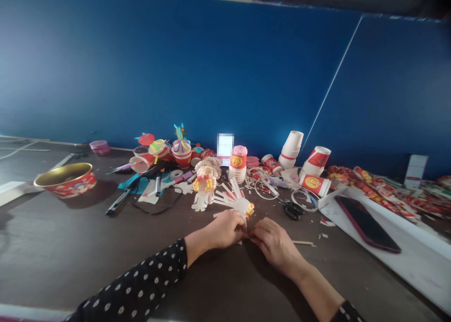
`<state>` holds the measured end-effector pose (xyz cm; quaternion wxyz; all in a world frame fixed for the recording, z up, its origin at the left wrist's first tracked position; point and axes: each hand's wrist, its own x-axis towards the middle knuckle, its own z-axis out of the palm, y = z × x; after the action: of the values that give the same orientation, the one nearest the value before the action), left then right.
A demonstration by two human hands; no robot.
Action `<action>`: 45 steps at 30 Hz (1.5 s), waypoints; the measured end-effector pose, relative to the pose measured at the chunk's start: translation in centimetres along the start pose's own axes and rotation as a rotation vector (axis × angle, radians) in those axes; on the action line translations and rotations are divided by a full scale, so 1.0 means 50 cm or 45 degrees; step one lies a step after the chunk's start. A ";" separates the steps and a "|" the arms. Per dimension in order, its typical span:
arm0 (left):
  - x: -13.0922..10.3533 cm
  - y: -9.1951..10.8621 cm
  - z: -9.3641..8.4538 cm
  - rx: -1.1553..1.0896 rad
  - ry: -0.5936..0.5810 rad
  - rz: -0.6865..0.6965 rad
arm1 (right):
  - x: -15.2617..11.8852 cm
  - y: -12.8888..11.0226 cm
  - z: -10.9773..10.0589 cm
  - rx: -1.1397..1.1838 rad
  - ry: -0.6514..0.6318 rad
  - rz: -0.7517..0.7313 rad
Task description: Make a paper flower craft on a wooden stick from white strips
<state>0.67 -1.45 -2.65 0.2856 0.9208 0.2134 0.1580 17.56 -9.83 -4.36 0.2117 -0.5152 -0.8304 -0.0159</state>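
A paper cup cut into white strips (242, 204) lies fanned out on the dark table, with bits of red and yellow print at its edge. My left hand (229, 229) is closed at the near side of this cut cup, thumb and fingers pinching a strip. Close beside it, my right hand (273, 243) is also closed, its fingertips meeting at the same spot; what they pinch is mostly hidden. A thin wooden stick (303, 242) lies by my right hand. Just beyond my left hand stands a figure made of cut paper cup (204, 185) with curled strips.
Black scissors (293, 210) lie to the right, near stacked paper cups (291, 149). A white tray (419, 261) with a phone (368, 223) is at far right. At left are a red-and-gold bowl (66, 181) and a utility knife (120, 202). Paper scraps lie about.
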 end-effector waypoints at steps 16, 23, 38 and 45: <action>-0.001 0.011 -0.003 -0.069 -0.025 -0.059 | 0.002 -0.010 0.002 0.206 -0.025 0.076; -0.001 0.003 0.003 -0.030 -0.050 0.005 | 0.006 -0.011 0.013 0.267 0.000 0.132; 0.002 0.021 0.006 0.103 0.021 -0.151 | -0.004 -0.015 0.014 0.087 0.090 0.062; 0.000 0.026 0.005 0.015 0.051 -0.102 | -0.004 -0.016 0.014 -0.121 0.141 -0.088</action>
<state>1.15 -2.54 -2.07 0.2821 0.9098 0.2566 0.1635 16.70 -10.22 -4.92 0.2320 -0.4940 -0.8329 -0.0912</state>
